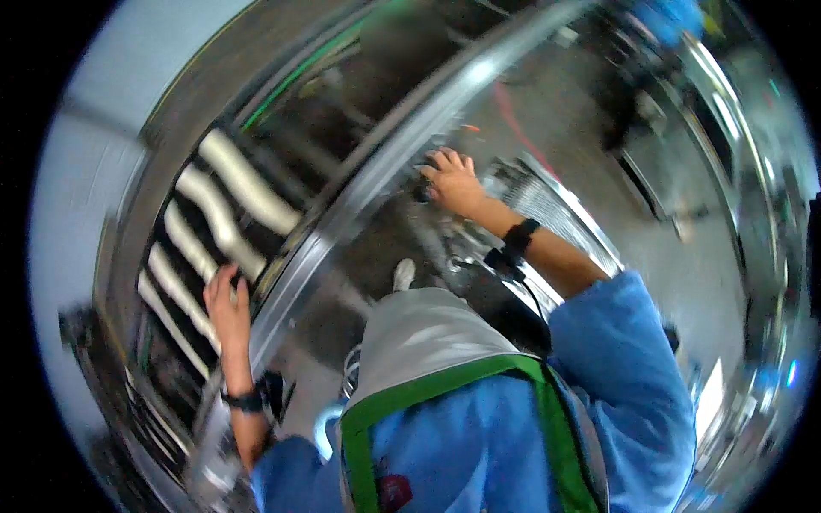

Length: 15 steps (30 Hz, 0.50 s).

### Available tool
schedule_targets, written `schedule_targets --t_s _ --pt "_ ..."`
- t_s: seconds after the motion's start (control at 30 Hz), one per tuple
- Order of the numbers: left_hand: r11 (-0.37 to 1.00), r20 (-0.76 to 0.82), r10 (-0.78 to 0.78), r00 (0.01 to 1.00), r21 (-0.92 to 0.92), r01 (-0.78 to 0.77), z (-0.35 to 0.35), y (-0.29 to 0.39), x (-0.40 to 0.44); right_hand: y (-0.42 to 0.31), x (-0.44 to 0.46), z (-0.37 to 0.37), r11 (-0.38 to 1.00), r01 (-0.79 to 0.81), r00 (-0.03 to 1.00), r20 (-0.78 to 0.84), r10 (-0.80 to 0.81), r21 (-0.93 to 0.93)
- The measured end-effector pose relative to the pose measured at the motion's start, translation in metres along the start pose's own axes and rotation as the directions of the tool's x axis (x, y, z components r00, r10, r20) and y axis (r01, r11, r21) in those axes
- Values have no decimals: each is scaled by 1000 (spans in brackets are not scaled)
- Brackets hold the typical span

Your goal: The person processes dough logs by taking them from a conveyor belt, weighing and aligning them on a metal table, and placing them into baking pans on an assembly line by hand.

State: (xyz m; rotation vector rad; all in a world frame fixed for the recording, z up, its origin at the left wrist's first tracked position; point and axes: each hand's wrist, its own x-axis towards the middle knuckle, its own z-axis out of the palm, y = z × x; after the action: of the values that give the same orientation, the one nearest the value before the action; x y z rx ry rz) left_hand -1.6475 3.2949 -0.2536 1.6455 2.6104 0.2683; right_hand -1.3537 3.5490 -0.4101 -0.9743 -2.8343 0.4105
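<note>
My left hand (228,308) reaches over the edge of a dark conveyor, its fingers stretched out and slightly apart. Its fingertips are at the lower end of a pale strip (190,243), which looks like dough; whether they touch it I cannot tell. Several such strips lie side by side, among them a wider one (248,188) and a wavy one (214,214). My right hand (455,184) is beyond the metal rail (402,145), on its near side, with bent fingers over a small dark part (422,190). Blur hides what that part is.
The shiny rail runs diagonally between me and the conveyor. Ridged metal pieces (547,201) stand beneath my right forearm. A metal frame (727,111) and a blue-covered shape (669,19) are at the far right. My white shoe (404,274) shows on the floor.
</note>
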Motion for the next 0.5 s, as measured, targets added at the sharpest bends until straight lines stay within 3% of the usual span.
schedule_targets --t_s 0.1,0.2,0.27,0.3,0.33,0.37,0.47,0.5 --pt "981 97 121 988 -167 -104 17 52 19 83 -61 -12 912 -350 930 37 366 -211" --pt "944 224 249 942 -272 -185 39 102 63 144 -124 -22 775 -592 788 43 614 -221" --pt "920 302 291 908 -347 -180 63 155 100 186 -152 -30 699 -681 720 -27 694 -218" --pt "916 346 341 874 -331 -227 70 189 119 206 -165 -34 680 -715 679 66 731 -165" --pt "873 334 446 830 -368 -321 65 156 75 133 -220 -26 620 -775 611 106 784 -119" --pt "836 330 506 797 -416 -358 66 154 85 113 -217 -26 624 -768 616 105 781 -142" --pt "695 325 691 646 -546 -468 86 204 110 98 -237 -42 631 -751 610 160 776 -197" --pt "641 306 743 596 -582 -500 88 223 114 98 -241 -35 634 -734 634 85 768 -244"
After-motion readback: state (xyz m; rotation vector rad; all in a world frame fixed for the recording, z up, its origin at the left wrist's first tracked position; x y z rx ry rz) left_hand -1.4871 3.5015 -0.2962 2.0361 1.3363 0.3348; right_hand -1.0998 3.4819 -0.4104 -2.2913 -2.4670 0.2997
